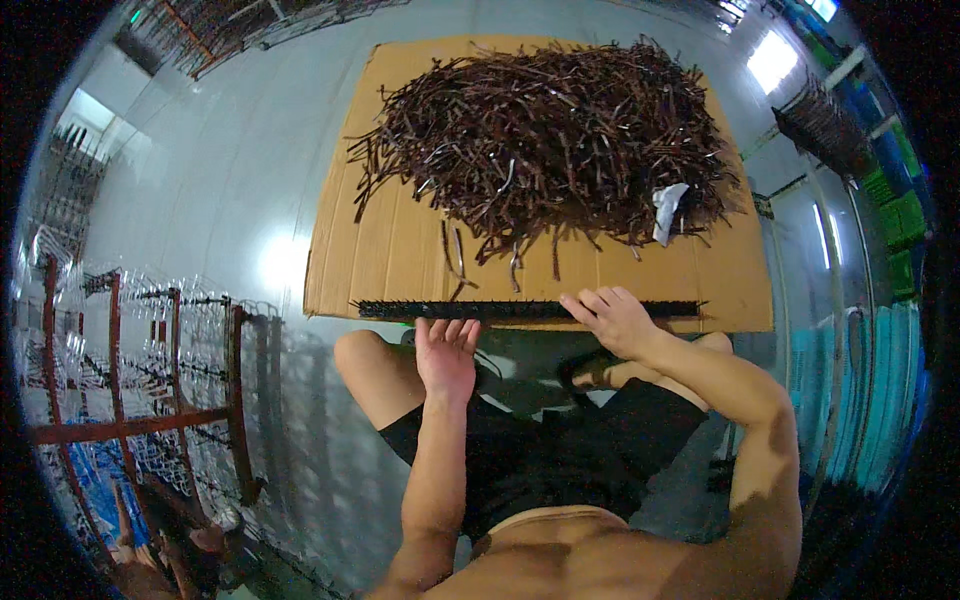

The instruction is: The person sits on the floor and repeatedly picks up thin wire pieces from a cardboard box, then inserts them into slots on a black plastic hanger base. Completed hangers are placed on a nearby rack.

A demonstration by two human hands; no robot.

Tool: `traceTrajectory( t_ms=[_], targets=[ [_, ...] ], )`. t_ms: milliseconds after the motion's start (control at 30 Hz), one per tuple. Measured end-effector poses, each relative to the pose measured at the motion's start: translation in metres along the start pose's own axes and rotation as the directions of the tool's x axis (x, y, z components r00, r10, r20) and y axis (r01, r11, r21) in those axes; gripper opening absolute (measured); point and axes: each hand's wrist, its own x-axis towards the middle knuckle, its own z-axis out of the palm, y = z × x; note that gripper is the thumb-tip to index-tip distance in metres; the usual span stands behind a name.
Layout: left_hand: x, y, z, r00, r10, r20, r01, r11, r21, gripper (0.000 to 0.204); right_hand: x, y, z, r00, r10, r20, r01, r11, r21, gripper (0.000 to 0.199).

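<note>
Both hands (447, 362) touch a spiky black bar (520, 310), grip unclear; cardboard (350, 260) beneath; grey floor (210, 190); reddish rack (130, 427) left.

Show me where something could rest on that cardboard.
Brown cardboard lies bare left of the heaped thin dark strips, and between the crumpled white scrap and long black bristly bar. The heap crowds the far middle; the bar, left hand and right hand crowd the near edge.
</note>
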Motion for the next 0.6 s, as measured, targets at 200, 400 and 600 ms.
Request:
traceTrajectory(
  t_ms=[200,400,600],
  targets=[
    [-0.010,0.055,-0.025,0.979,-0.124,-0.161,0.196,0.787,0.585,0.026,0.021,0.004,-0.010,0.999,0.016,0.037,-0.023,0.981,0.193,0.048],
    [-0.022,0.080,-0.021,0.704,0.705,0.085,-0.352,0.242,0.904,0.034,0.151,-0.005,0.031,0.995,0.008,0.099,-0.059,0.855,0.516,0.033],
    [-0.019,0.098,0.014,0.642,0.744,0.183,0.003,-0.241,0.971,0.049,0.241,-0.014,0.084,0.954,-0.290,0.079,0.290,0.957,0.012,0.025]
  ],
)
